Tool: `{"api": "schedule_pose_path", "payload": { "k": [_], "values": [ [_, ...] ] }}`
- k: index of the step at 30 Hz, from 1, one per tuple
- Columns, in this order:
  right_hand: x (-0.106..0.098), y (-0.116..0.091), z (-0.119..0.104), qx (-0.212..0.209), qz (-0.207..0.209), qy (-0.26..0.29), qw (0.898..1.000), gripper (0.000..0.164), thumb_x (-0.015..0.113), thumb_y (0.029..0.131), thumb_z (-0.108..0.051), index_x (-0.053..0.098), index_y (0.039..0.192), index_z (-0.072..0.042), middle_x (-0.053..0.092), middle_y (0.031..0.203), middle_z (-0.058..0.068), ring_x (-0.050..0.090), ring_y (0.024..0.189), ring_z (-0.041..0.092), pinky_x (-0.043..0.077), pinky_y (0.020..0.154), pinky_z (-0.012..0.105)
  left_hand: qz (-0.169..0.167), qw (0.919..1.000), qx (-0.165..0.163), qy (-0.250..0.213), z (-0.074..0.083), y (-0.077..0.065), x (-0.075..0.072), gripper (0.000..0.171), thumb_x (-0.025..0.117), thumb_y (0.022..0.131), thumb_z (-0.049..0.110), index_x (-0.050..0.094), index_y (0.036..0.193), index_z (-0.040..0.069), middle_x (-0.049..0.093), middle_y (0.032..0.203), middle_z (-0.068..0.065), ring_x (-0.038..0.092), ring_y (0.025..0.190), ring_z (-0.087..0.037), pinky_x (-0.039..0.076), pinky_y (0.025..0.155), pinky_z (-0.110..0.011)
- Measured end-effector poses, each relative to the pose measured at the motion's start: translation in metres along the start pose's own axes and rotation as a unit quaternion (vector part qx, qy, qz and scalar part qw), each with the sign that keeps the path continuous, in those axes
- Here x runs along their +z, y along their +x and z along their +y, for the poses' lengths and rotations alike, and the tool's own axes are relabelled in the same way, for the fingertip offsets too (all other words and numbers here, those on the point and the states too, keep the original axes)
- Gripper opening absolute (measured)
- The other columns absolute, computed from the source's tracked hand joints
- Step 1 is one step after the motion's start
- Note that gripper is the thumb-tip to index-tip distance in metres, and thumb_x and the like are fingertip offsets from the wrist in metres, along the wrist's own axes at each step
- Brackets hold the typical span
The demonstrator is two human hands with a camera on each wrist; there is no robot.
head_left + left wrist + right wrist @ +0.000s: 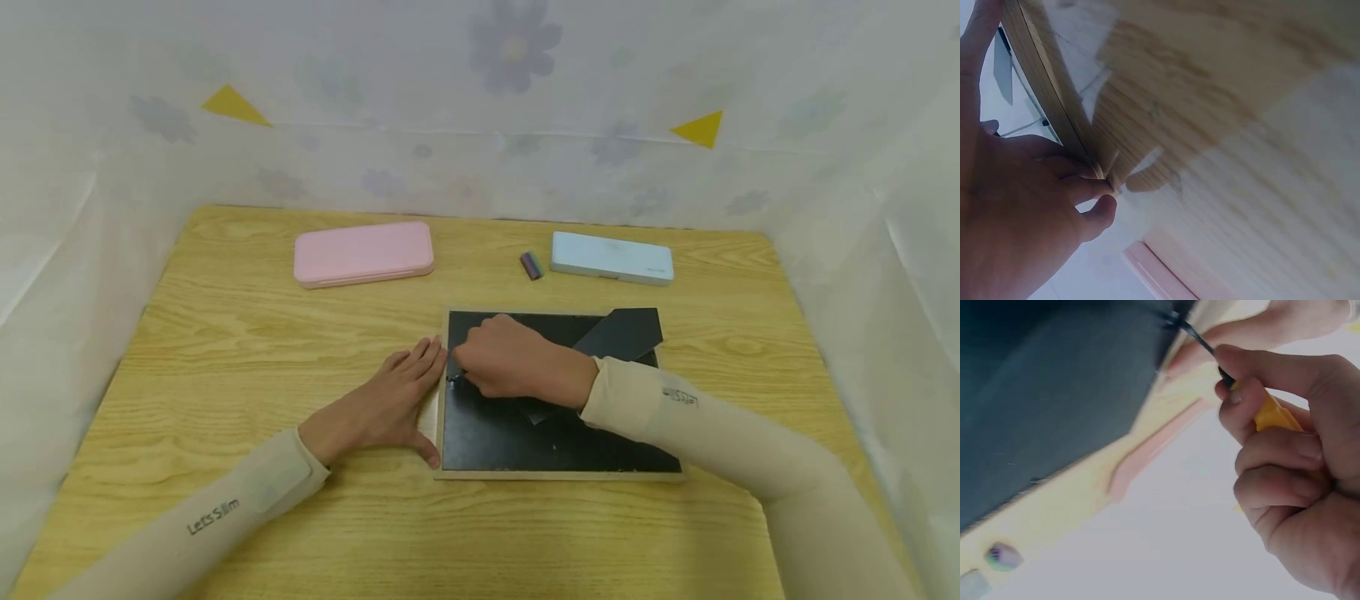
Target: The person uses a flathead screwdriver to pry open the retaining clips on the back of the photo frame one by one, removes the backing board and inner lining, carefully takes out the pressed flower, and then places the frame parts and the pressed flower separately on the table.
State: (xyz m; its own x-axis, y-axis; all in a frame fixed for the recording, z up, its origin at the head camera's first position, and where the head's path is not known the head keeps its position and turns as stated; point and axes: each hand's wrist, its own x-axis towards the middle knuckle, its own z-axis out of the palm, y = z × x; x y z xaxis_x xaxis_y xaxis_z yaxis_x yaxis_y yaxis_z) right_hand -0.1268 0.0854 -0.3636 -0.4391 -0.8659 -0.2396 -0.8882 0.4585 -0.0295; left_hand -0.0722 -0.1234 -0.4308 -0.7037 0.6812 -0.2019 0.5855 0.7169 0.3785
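A picture frame [495, 442] lies face down, its black back up and pale wooden rim [555, 476] around it. Slanting across that back is a black easel leg [628, 332]. My left hand [386, 404] rests against the frame's left edge, fingers and thumb spread along it; the left wrist view shows fingertips at the wooden side [1054, 81]. Over the back's left part, my right hand [513, 358] grips a screwdriver [1274, 415] with a yellow handle and dark shaft. The screwdriver's tip is at a small metal fitting [454, 379] near the left rim.
Behind the frame on the wooden table [247, 350] lie a pink pencil case [363, 254] and a light blue case [611, 257]. Between them sits a small striped eraser-like block [532, 266]. White flowered sheeting [420, 100] encloses the back and sides.
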Motion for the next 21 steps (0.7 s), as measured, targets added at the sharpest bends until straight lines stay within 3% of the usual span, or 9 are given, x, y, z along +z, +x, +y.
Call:
{"api": "schedule_pose_path", "payload": {
  "k": [3, 9, 14, 18, 21],
  "values": [
    [-0.009, 0.007, -0.005, 0.014, -0.025, 0.012, 1.0, 0.008, 0.065, 0.096, -0.014, 0.073, 0.1, -0.013, 0.064, 0.074, 0.004, 0.053, 0.059, 0.017, 0.037, 0.054, 0.029, -0.003, 1.0, -0.001, -0.005, 0.0, 0.0, 0.0, 0.144, 0.081, 0.06, 0.074, 0.009, 0.157, -0.005, 0.002, 0.164, -0.024, 0.004, 0.152, -0.038, 0.017, 0.118, -0.056],
    [-0.021, 0.018, -0.014, 0.037, -0.04, 0.076, 0.996, 0.029, 0.061, 0.095, -0.003, 0.07, 0.12, -0.014, 0.071, 0.095, 0.006, 0.049, 0.064, 0.016, 0.033, 0.055, 0.028, 0.015, 0.9997, 0.013, -0.017, -0.002, -0.001, 0.0, 0.143, 0.082, 0.06, 0.072, 0.01, 0.158, -0.003, 0.007, 0.166, -0.02, 0.007, 0.152, -0.037, 0.018, 0.116, -0.057],
    [-0.025, 0.024, -0.019, 0.024, -0.034, 0.093, 0.995, 0.034, 0.062, 0.091, 0.004, 0.071, 0.118, -0.016, 0.072, 0.1, 0.003, 0.056, 0.073, 0.016, 0.037, 0.058, 0.028, 0.041, 0.9985, 0.032, -0.017, -0.003, -0.002, 0.002, 0.138, 0.084, 0.057, 0.072, 0.022, 0.157, -0.001, 0.023, 0.163, -0.015, 0.023, 0.149, -0.03, 0.023, 0.114, -0.057],
    [-0.03, 0.028, -0.025, 0.004, -0.03, 0.073, 0.997, 0.031, 0.065, 0.091, 0.003, 0.075, 0.111, -0.019, 0.072, 0.096, 0.003, 0.065, 0.083, 0.02, 0.049, 0.065, 0.03, 0.044, 0.9984, 0.033, -0.013, -0.005, -0.002, 0.003, 0.132, 0.084, 0.057, 0.072, 0.031, 0.155, 0.002, 0.032, 0.159, -0.015, 0.031, 0.144, -0.028, 0.025, 0.112, -0.056],
    [-0.033, 0.031, -0.029, -0.013, -0.024, 0.058, 0.998, 0.035, 0.067, 0.093, -0.002, 0.073, 0.119, -0.025, 0.073, 0.1, 0.0, 0.067, 0.091, 0.02, 0.055, 0.075, 0.033, 0.038, 0.9987, 0.033, -0.011, -0.005, -0.001, 0.003, 0.129, 0.083, 0.057, 0.072, 0.033, 0.154, 0.003, 0.033, 0.159, -0.014, 0.033, 0.143, -0.028, 0.027, 0.11, -0.056]
  ]
}}
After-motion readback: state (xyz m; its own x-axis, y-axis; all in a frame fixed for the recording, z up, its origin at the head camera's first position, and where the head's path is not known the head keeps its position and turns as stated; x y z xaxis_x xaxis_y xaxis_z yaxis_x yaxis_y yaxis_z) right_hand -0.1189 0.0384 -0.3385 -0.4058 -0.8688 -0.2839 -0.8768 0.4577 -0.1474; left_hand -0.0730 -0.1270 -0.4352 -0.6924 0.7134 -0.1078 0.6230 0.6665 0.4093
